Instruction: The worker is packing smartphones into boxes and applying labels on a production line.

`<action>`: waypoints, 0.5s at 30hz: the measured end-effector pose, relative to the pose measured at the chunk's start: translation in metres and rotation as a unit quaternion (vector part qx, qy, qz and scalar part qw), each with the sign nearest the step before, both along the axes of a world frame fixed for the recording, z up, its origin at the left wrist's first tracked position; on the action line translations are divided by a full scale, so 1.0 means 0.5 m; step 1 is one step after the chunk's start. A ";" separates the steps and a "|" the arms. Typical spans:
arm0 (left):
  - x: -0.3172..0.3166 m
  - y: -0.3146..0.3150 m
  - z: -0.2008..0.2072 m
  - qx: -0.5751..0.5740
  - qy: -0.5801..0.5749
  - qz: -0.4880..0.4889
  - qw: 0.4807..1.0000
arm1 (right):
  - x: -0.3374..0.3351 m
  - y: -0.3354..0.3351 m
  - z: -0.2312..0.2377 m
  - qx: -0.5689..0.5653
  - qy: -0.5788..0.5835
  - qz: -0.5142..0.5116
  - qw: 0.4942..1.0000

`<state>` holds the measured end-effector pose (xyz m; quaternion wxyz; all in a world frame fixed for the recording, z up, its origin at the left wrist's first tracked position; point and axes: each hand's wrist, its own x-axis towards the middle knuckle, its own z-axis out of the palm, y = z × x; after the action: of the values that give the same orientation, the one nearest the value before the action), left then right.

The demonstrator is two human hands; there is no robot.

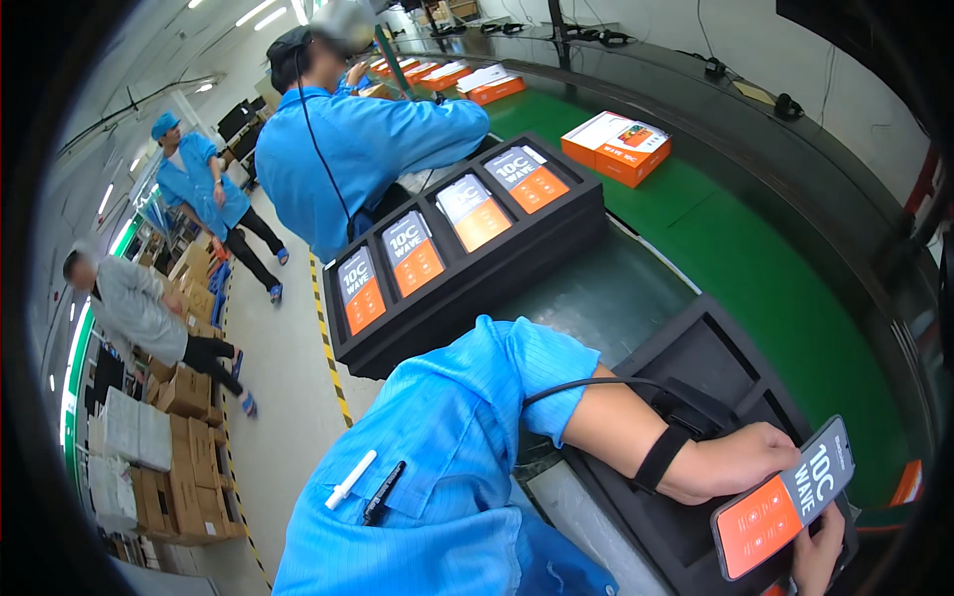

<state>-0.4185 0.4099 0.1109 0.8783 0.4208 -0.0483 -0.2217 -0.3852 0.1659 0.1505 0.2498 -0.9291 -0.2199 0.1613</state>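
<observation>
A smartphone (783, 497) with an orange and grey printed front is held tilted at the lower right. My right hand (821, 546) grips it from its lower right side, with part of the fingers hidden behind it. My left hand (740, 463) has its fingers curled in at the phone's upper left edge, their tips mostly out of sight. A black strap (662, 457) with a cable circles my left wrist. Under both hands lies a black foam tray (686, 348) with recessed compartments.
Another black foam tray (467, 260) holds several similar phones, ahead on the left. Orange and white boxes (618, 147) stand on the green conveyor belt (735, 238). A co-worker in blue (338, 139) works beside it. Two people (204, 184) are in the aisle near stacked cartons (184, 467).
</observation>
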 end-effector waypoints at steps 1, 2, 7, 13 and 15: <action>0.006 -0.002 -0.008 0.004 -0.004 0.000 1.000 | 0.002 -0.003 -0.007 -0.005 0.011 -0.016 1.000; 0.007 -0.002 -0.009 0.005 -0.006 -0.002 1.000 | 0.005 -0.015 -0.028 -0.004 0.009 -0.018 1.000; 0.017 -0.008 -0.018 0.013 0.007 -0.014 1.000 | 0.005 -0.041 -0.076 0.054 0.000 -0.119 0.991; 0.011 0.000 -0.020 0.016 0.003 -0.012 1.000 | 0.012 -0.037 -0.098 0.049 -0.023 -0.114 0.992; 0.020 -0.007 -0.025 0.005 0.009 -0.019 1.000 | 0.012 -0.048 -0.104 0.061 -0.010 -0.123 0.991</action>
<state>-0.4084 0.4063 0.0981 0.8721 0.4223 -0.0469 -0.2426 -0.3794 0.1418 0.0983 0.3213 -0.9338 -0.1160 0.1065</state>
